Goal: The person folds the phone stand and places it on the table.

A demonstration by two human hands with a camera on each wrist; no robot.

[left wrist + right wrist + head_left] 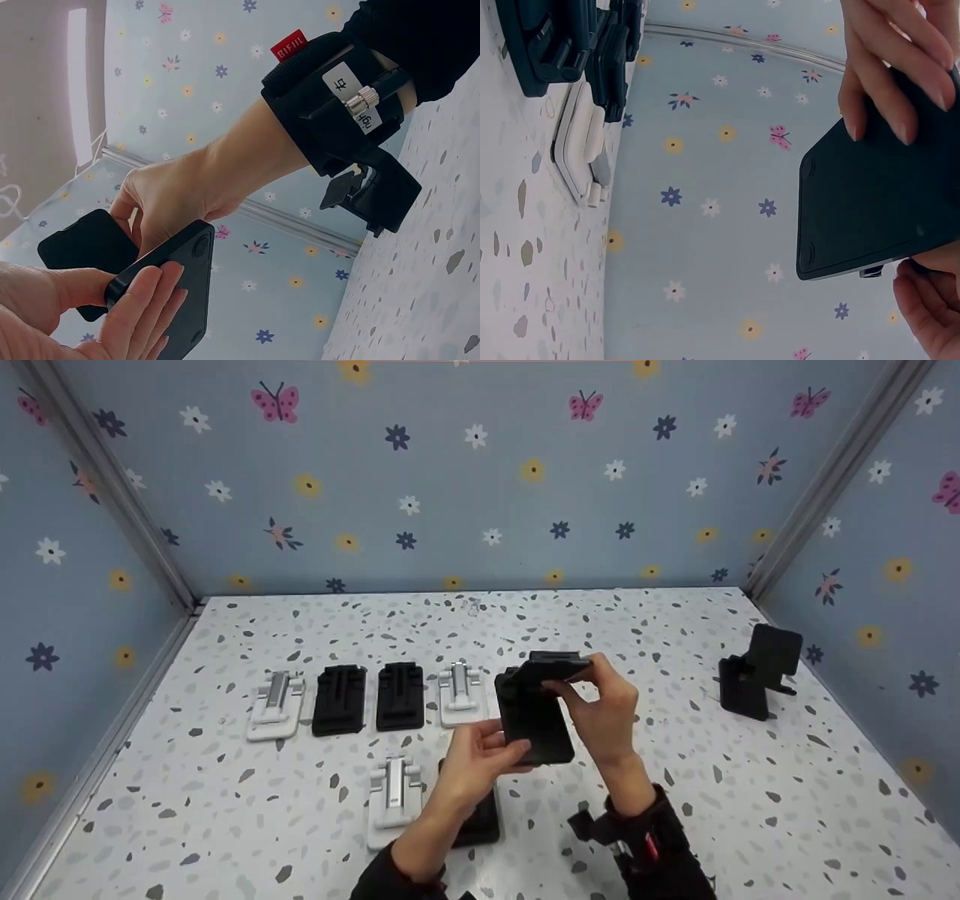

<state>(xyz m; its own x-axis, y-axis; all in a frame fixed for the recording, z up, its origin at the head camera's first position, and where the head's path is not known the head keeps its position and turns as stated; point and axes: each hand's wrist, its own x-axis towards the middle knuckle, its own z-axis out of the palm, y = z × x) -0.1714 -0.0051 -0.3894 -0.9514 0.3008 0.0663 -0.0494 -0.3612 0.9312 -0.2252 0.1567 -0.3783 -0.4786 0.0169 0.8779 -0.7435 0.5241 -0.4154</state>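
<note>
A black folding phone stand (536, 724) is held up above the table in both hands, its upper plate (555, 666) tilted up from the base. My left hand (480, 761) grips the base at its lower left, thumb on top and fingers beneath; round feet show on its underside (877, 195) in the right wrist view. My right hand (604, 709) pinches the upper plate by its right edge. In the left wrist view the left hand (112, 315) is close to the camera, with the right hand (172, 195) beyond it.
Behind stand folded phone stands in a row: white (276, 705), black (339, 700), black (400, 697), white (463, 695). Nearer lie another white one (395, 802) and a black one (480, 821), partly behind the left arm. An unfolded black stand (761, 671) is at the far right. Patterned walls enclose the table.
</note>
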